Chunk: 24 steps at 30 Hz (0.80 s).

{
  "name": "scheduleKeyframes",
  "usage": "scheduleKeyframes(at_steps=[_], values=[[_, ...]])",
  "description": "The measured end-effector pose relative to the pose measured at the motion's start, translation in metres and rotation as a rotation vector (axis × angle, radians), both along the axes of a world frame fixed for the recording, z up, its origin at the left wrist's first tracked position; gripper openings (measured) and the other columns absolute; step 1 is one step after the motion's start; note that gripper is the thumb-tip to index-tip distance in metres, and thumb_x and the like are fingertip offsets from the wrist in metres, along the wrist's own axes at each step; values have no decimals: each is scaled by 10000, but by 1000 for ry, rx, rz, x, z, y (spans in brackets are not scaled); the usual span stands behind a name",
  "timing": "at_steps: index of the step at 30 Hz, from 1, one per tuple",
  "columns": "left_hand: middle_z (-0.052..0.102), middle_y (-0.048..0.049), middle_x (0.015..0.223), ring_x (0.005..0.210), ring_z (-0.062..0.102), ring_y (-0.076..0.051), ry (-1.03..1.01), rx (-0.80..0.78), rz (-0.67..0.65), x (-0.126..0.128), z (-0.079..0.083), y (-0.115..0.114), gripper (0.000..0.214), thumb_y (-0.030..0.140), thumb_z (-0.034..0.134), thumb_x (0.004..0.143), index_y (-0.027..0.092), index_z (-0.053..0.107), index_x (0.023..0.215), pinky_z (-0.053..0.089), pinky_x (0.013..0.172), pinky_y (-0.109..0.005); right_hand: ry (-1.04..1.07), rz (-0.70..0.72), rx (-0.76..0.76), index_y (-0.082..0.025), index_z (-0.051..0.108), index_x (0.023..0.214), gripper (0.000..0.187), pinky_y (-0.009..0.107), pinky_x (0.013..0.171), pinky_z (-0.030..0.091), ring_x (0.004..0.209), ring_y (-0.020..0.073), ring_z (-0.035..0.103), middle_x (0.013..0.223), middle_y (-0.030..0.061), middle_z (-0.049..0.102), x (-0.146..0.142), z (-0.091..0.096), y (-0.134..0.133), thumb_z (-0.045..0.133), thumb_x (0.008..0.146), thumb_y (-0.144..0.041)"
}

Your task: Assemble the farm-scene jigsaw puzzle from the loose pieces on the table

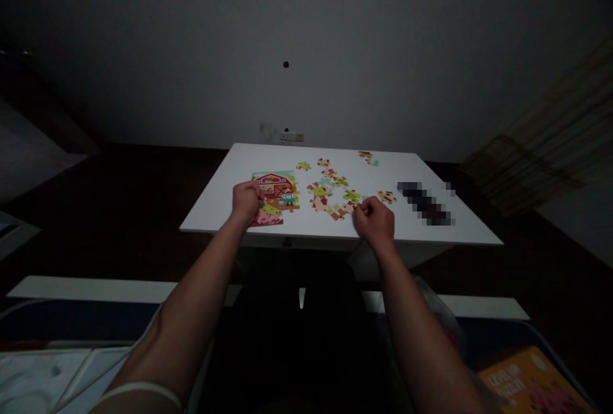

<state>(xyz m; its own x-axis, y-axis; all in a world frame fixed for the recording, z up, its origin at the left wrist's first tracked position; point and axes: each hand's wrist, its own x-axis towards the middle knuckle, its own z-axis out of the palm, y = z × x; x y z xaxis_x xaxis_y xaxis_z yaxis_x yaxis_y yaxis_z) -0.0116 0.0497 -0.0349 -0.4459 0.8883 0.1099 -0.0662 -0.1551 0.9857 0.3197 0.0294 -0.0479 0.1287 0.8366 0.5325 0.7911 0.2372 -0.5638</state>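
While loose pieces (330, 193) lay scattered on the counter (215, 209), the left hand (246, 202) rested curled on the part-built puzzle (278, 193), seemingly steadying it; the right hand (376, 221) was closed beside them, contents unseen.

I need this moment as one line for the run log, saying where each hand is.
left hand: resting on assembled puzzle part | right hand: curled beside loose pieces | surface: white table

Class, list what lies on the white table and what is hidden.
On the white table lie a partly built puzzle, scattered loose pieces and a blurred dark item. The left hand rests curled on the puzzle, the right hand among the pieces; whatever lies beneath them is covered.
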Motion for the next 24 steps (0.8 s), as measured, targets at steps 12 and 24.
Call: scheduleKeyframes(at_steps=[12,24], values=[[361,22,395,355,305,-73,83,-27,-76,0,-2,-3,52,140,411,457,182,441,445,165,397,-217,-42,64,27,-225,244,538,387,285,541,253,487,121,298,504,-49,279,2,-5,-3,507,814,-289],[545,-1,534,527,511,-133,409,271,54,-1,34,12,149,136,407,546,198,529,486,378,510,-249,84,-20,-12,-233,194,529,583,279,494,197,489,98,224,507,-66,189,2,-1,-6,667,786,-455]])
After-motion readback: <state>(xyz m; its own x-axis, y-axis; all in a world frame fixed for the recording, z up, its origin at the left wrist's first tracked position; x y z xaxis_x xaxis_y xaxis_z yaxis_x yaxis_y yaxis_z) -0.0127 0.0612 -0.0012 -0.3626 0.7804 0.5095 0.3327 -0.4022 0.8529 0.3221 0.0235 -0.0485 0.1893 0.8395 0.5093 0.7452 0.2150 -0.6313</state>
